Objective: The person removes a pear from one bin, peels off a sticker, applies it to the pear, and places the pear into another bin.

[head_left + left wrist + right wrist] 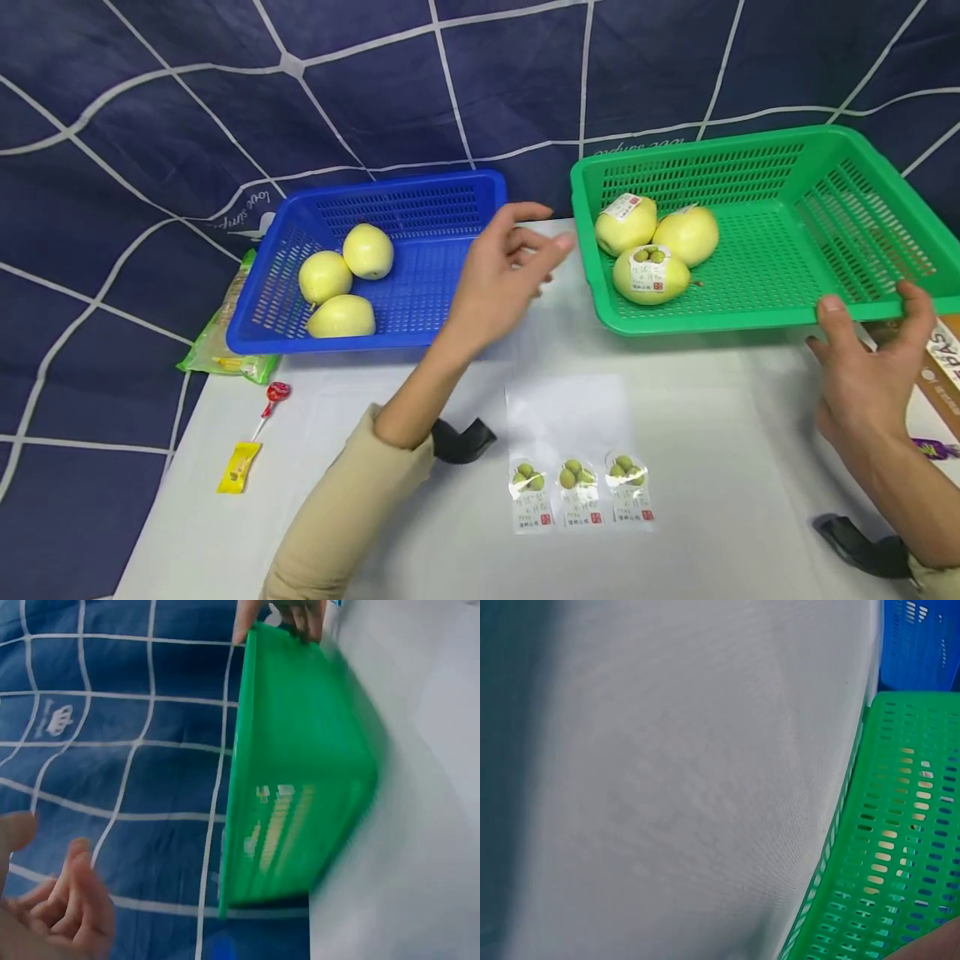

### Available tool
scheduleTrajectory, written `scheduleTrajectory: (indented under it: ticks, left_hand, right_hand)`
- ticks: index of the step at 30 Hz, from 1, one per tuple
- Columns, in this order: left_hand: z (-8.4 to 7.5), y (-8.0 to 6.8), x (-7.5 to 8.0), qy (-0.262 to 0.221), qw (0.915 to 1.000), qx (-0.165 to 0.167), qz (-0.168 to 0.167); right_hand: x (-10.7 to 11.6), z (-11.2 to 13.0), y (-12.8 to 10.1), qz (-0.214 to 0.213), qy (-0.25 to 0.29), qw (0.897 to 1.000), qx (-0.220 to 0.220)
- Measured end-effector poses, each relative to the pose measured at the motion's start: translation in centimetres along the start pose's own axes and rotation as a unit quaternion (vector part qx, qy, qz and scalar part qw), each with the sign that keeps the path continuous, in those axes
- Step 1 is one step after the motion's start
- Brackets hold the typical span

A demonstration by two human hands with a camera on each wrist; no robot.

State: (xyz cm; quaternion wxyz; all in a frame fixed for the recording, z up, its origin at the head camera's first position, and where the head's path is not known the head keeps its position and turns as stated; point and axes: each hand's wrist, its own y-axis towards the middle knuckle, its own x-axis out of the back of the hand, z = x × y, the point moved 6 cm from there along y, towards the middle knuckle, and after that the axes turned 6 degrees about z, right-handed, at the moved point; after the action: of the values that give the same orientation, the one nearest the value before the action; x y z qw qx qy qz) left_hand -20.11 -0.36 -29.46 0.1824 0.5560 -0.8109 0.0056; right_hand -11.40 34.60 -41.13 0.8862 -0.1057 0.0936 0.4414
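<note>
My right hand (873, 375) grips the near rim of a green plastic basket (772, 250), thumb and fingers at its right part. Inside, at the left end, three pale yellow pears (686, 236) sit close together; at least two carry paper labels (648, 271). My left hand (498, 279) hovers between the two baskets with loosely bent fingers and holds nothing. In the left wrist view that hand (64, 907) is apart from the green basket (300, 742). A blue basket (427, 275) on the left contains three pears (325, 277), with no labels visible on them.
A clear sheet with three pear labels (577, 492) lies on the white table (697, 467). To the left are a red lollipop (277, 392), a yellow packet (239, 467) and a green-edged bag (225, 337). A brown box (941, 375) and a purple wrapper (932, 448) lie at right.
</note>
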Motion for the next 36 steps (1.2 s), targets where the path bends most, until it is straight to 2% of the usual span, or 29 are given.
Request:
scheduleTrajectory:
  ticks: [2,4,9,11,14,17,19,21,23,25,28,30,33,34,36]
  left_hand:
    - [0.7,-2.2,2.3,-0.004,0.9992,0.012,-0.039]
    - [1.8,-4.4,4.5,0.012,0.9971,0.033,-0.067]
    - [5.0,-9.9,9.1,0.072,0.9881,0.107,-0.084]
    - [6.1,-12.0,10.8,0.095,0.9816,0.135,-0.095]
    - [7.7,-14.8,12.9,0.112,0.9686,0.179,-0.131]
    - [9.2,-16.6,14.5,0.079,0.9536,0.221,-0.188]
    - [10.1,-17.2,15.3,0.033,0.944,0.231,-0.233]
    - [10.9,-17.4,15.8,-0.014,0.9336,0.225,-0.278]
    - [11.4,-17.3,16.0,-0.048,0.9253,0.203,-0.317]
    - [11.8,-17.2,16.0,-0.061,0.9188,0.178,-0.347]
    - [12.1,-17.1,15.6,-0.077,0.9127,0.151,-0.372]
    - [12.2,-16.9,15.3,-0.082,0.9104,0.144,-0.379]
    - [12.3,-16.7,15.1,-0.085,0.908,0.135,-0.387]
    - [12.3,-16.6,15.1,-0.083,0.9071,0.135,-0.39]
    - [12.3,-16.5,15.0,-0.08,0.9055,0.139,-0.393]
  right_hand:
    - [0.0,-0.1,0.0,0.0,-0.005,1.0,-0.004]
    - [0.1,-0.1,-0.1,-0.003,-0.018,1.0,-0.006]
    - [0.0,-0.2,-0.1,-0.005,-0.028,1.0,-0.009]
    - [0.0,-0.2,-0.1,-0.006,-0.02,1.0,-0.012]
    - [0.0,-0.1,-0.1,-0.009,-0.017,1.0,-0.012]
    - [-0.1,0.0,-0.1,-0.011,-0.021,1.0,-0.01]
    - [-0.1,0.0,0.0,-0.01,-0.019,1.0,-0.009]
    - [0.0,-0.1,0.1,-0.008,-0.023,1.0,-0.011]
    - [0.1,-0.3,0.3,-0.005,-0.023,1.0,-0.014]
    - [0.4,-0.5,0.5,-0.001,-0.04,0.999,-0.018]
    - [0.6,-0.4,0.2,-0.011,-0.055,0.998,-0.028]
    - [0.5,0.0,-0.9,-0.027,-0.072,0.997,-0.031]
    - [-0.5,0.7,-3.4,-0.031,-0.039,0.999,-0.013]
    - [-1.3,0.9,-4.4,-0.021,-0.021,1.0,-0.001]
    - [-3.1,1.3,-6.2,0.043,0.017,0.998,0.033]
